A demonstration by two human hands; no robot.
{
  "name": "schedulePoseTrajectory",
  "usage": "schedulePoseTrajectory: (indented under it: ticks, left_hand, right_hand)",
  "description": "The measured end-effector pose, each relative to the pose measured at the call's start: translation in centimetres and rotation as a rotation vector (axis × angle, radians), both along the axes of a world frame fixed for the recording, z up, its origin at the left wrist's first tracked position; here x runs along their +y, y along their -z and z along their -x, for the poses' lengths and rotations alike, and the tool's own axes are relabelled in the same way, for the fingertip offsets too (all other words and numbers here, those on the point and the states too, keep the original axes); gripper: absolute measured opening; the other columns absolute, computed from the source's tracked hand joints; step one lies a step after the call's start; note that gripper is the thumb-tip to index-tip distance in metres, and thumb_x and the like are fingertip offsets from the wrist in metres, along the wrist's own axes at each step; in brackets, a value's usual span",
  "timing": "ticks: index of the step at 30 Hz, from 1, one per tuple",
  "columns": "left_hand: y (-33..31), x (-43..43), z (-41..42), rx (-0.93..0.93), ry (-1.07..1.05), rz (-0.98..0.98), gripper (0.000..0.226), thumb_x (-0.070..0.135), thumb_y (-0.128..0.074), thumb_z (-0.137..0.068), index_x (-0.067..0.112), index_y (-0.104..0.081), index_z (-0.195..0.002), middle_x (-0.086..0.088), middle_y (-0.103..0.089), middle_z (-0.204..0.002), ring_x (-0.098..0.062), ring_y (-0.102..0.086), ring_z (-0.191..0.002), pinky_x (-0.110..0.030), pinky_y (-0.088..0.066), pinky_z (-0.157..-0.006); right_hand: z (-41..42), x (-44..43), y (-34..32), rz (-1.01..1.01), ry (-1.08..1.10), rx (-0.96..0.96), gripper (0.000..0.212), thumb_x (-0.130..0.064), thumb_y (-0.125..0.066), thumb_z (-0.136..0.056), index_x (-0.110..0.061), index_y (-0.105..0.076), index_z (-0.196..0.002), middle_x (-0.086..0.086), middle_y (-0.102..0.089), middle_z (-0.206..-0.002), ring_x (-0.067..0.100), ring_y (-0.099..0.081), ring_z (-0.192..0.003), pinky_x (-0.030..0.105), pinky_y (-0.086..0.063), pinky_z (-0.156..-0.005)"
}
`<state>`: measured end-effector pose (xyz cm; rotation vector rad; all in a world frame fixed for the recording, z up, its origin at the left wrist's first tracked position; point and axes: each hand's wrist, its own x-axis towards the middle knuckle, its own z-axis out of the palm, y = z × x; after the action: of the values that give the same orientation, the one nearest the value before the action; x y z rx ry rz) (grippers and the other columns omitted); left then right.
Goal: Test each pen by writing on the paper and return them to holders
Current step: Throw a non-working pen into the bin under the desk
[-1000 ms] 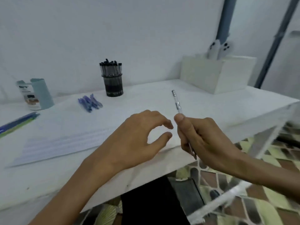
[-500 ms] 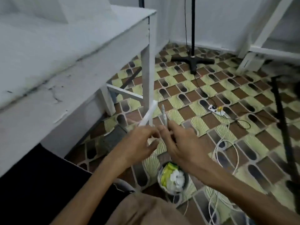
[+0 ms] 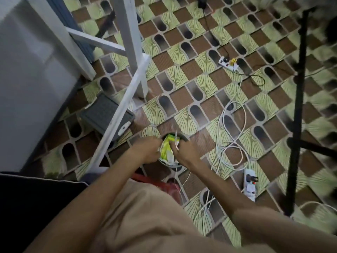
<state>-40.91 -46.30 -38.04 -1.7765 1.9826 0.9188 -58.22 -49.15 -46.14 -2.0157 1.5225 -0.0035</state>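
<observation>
Looking straight down at the tiled floor (image 3: 200,73), green and brown pattern, which fills most of the view. Bench (image 3: 27,70) sits at far left, only its pale side and edge in frame; its white leg (image 3: 131,42) and a slanted white bar (image 3: 116,121) run down beside it. My beige shorts (image 3: 145,216) fill the bottom. A black stand (image 3: 299,106) rises at right, blurred. White cables (image 3: 229,148) loop across the floor right of my hands, with one power strip (image 3: 228,63) farther out and another (image 3: 249,183) near my right forearm. A grey tray (image 3: 102,114) lies on the floor under the slanted bar. A small dark bin (image 3: 183,138) sits on the floor by my knees, with yellow-green wrappers (image 3: 166,147) inside. Both hands are over the bin, close together. Left hand (image 3: 145,150) is curled at the bin's left rim; I cannot tell if it grips anything. Right hand (image 3: 186,150) is curled and pinches the pen (image 3: 176,138), a thin pale stick pointing up above the wrappers, off the bench.
</observation>
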Motion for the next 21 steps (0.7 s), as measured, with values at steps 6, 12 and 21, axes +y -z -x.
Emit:
schedulePoseTrajectory:
  ticks: [6, 12, 21]
  left_hand:
    - [-1.6, -0.5, -1.9, 0.079, -0.073, -0.012, 0.02, 0.028, -0.056, -0.101, 0.014, -0.059, -0.115, -0.011, -0.065, -0.127, -0.029, -0.063, -0.112, -0.039, -0.054, -0.089]
    - [-8.3, 0.9, -3.9, 0.144, -0.168, 0.247, 0.034, 0.039, -0.057, -0.1, 0.021, -0.06, -0.129, 0.001, -0.064, -0.126, -0.019, -0.062, -0.115, -0.044, -0.054, -0.094]
    - [-25.2, 8.4, -10.2, 0.047, -0.316, 0.763, 0.035, 0.046, -0.052, -0.098, 0.026, -0.063, -0.125, 0.006, -0.067, -0.12, -0.015, -0.064, -0.107, -0.043, -0.054, -0.091]
  right_hand:
    - [0.7, -2.0, -0.8, -0.042, -0.076, 0.132, 0.052, -0.04, -0.042, -0.106, -0.001, -0.065, -0.08, 0.018, -0.062, -0.074, 0.032, -0.056, -0.063, 0.034, -0.035, -0.053]
    - [-3.9, -3.3, -11.3, 0.206, -0.212, -0.051, 0.036, -0.037, -0.048, -0.102, -0.008, -0.066, -0.089, 0.011, -0.066, -0.072, 0.03, -0.062, -0.064, 0.038, -0.05, -0.052]
    - [-10.4, 1.2, -28.9, 0.569, -0.484, -0.356, 0.028, -0.044, -0.05, -0.103, -0.021, -0.065, -0.102, -0.001, -0.069, -0.07, 0.021, -0.062, -0.062, 0.038, -0.052, -0.054]
